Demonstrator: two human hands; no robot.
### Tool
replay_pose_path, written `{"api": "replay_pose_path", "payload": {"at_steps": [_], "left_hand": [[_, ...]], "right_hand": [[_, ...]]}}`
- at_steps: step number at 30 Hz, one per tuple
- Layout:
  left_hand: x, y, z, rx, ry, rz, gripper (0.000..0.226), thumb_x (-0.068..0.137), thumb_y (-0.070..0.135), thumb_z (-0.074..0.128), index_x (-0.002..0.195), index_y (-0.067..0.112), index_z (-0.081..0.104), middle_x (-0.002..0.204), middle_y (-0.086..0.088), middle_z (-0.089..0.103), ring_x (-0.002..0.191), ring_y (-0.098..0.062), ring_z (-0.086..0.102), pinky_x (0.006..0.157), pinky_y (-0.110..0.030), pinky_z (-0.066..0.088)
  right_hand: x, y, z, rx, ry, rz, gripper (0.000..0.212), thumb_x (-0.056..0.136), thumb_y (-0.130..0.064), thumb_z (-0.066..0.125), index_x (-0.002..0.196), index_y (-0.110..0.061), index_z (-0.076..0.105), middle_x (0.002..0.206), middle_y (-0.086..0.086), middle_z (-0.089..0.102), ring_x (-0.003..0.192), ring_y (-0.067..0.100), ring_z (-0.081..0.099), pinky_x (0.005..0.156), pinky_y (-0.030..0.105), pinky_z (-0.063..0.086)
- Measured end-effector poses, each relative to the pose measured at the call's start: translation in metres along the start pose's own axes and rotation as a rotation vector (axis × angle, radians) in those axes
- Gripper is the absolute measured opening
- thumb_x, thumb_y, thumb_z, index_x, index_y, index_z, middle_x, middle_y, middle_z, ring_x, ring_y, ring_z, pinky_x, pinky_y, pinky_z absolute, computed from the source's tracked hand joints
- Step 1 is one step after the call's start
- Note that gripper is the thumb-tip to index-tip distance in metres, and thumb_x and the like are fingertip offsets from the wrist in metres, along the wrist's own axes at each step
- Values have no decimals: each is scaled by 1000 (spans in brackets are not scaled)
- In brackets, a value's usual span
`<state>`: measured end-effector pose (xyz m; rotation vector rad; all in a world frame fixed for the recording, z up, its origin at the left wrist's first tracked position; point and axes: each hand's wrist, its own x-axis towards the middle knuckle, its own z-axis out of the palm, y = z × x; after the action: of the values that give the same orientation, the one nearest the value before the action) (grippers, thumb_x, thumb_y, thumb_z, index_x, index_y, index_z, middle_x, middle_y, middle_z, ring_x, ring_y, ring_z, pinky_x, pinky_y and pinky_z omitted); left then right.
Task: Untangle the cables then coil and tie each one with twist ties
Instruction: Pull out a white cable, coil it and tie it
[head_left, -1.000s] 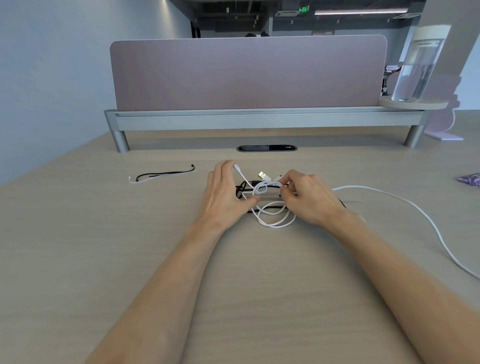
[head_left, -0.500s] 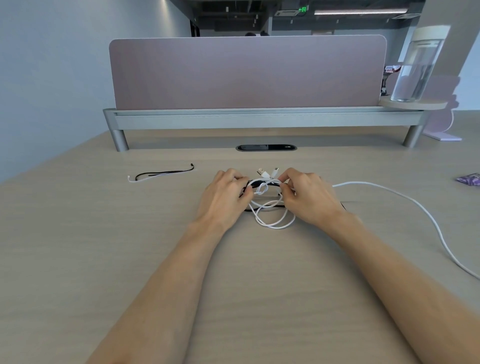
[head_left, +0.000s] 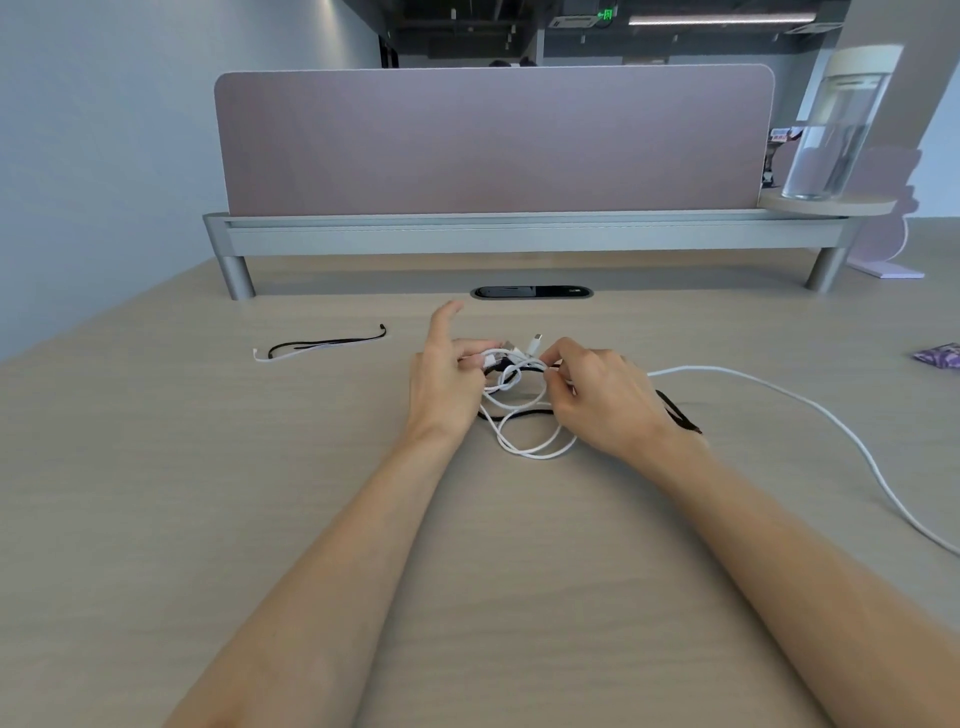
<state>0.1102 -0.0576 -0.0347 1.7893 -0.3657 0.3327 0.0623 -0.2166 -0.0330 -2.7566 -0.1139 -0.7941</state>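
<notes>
Spanning the whole lower view, the desk (head_left: 260, 519) carries every item of the task; a divider panel (head_left: 493, 140) and a clear water jug (head_left: 831, 124) stand at its far edge, well apart from the work. Next in size, the white cable (head_left: 810, 415) runs from the knot at desk centre out to the right and off the edge of view, lying loose and uncoiled. The black cable (head_left: 675, 413) is wound through the white loops at centre, with one end showing just behind the right wrist. The left hand (head_left: 441, 384) pinches the connector ends of the bundle between thumb and middle fingers, with the index finger raised clear. The right hand (head_left: 602, 395) is closed in a pinch on strands at the top of the knot. Smallest, the twist ties (head_left: 322, 345), one black and one white, lie together to the left of the hands, near but untouched. Judged from this layout, the work is at an early stage: untangling is under way, the cables are not yet separated, and coiling and tying of both remain.
</notes>
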Motion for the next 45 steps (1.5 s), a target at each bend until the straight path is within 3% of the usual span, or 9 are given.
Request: {"api": "replay_pose_path", "payload": {"at_steps": [7,15,18,20,28,33,37,41,45], "left_hand": [[7,2,-4,-611,130,-404,51,88,-18,47,125,17,49,109,-3,62,93,-25,67,83,-33,56],[0,-3,9,-84,-45,-23,38,88,-3,55,117,20,51,103,10,60,74,0,59,69,-17,48],[1,-10,8,185,27,0,6,88,20,64,94,21,66,91,6,68,74,-6,59,74,-24,49],[2,-13,7,246,26,-35,11,89,27,63,88,19,70,84,3,71,77,-12,64,76,-25,49],[5,-4,2,-267,32,-255,22,95,7,54,81,16,68,72,3,66,60,-5,55,66,-20,49],[6,2,-5,-680,-227,-417,30,96,-5,37,81,12,57,66,6,62,73,-13,59,74,-26,45],[6,-4,-3,-378,-172,-236,22,95,-3,46,95,13,60,89,-6,67,77,-19,63,65,-30,50],[4,-7,-1,-224,-231,-150,12,96,11,54,105,17,60,98,3,69,67,0,61,57,-19,45],[3,-5,-2,-126,-216,-58,19,100,23,49,112,17,63,97,8,65,71,7,56,62,-5,42]], "right_hand": [[-2,-4,4,87,-25,27,20,93,-19,43,109,-17,57,87,5,70,84,35,61,68,36,42],[0,-1,-2,376,61,210,16,95,-18,47,104,-15,61,66,-8,61,70,20,58,67,36,48],[1,-3,-3,448,85,246,14,96,-18,47,101,-16,60,61,-6,59,61,11,54,59,30,42],[1,-5,-2,470,93,247,12,96,-18,47,99,-19,59,58,-7,55,56,8,50,57,28,37],[0,-7,1,463,3,265,12,95,-18,49,102,-18,58,68,-6,63,67,10,57,63,30,47],[-1,-8,3,508,-66,267,12,95,-12,47,100,-19,56,86,-7,73,85,18,65,78,34,51],[0,-7,-2,709,-82,324,19,95,-5,44,102,-14,60,85,-10,74,71,12,67,69,28,54],[1,-5,-9,872,-64,395,15,95,-9,52,105,-9,64,81,-6,73,57,2,60,54,12,44],[0,-6,-14,946,-127,401,11,94,-10,59,104,-7,61,85,-4,76,64,8,66,78,33,51]]}}
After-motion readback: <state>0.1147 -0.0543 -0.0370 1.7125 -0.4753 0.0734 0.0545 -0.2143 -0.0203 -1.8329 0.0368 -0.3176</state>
